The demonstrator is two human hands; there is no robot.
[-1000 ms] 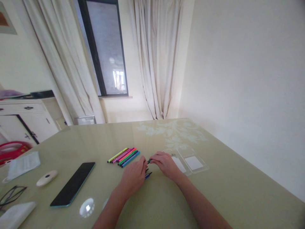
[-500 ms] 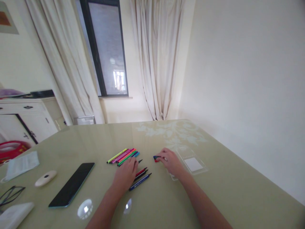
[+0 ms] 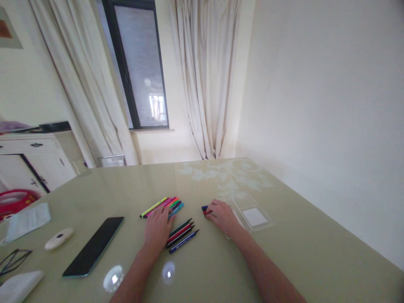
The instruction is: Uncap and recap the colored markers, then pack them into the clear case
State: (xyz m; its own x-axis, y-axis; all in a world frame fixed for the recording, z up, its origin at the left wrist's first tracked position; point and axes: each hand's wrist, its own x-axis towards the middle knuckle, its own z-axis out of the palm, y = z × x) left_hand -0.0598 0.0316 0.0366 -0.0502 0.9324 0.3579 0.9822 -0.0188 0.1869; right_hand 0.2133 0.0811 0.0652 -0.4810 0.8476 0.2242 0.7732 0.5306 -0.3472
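Note:
My left hand (image 3: 158, 225) bends over a row of capped markers, its thumb and fingers closed around the light blue marker (image 3: 179, 207). Beside it lie a yellow marker (image 3: 154, 206) and several others in pink, orange and green. Nearer to me, uncapped markers with dark tips rest side by side: a red marker (image 3: 180, 232), dark ones, and a blue marker (image 3: 184, 241) slightly apart. My right hand (image 3: 223, 216) has its fingers curled at small dark blue and red marker caps (image 3: 204, 209). Its palm hides part of a clear plastic case (image 3: 267, 224).
On the left of the table (image 3: 221, 269) lie a phone (image 3: 94, 246), a white oval object (image 3: 59, 239), a face mask (image 3: 28, 221), glasses (image 3: 15, 260) and a white object (image 3: 20, 286). A wall (image 3: 331, 126) runs along the right side.
My left hand has moved left and back from the uncapped dark marker, now lying beside the red one, to the light blue marker. My right hand stays by the caps.

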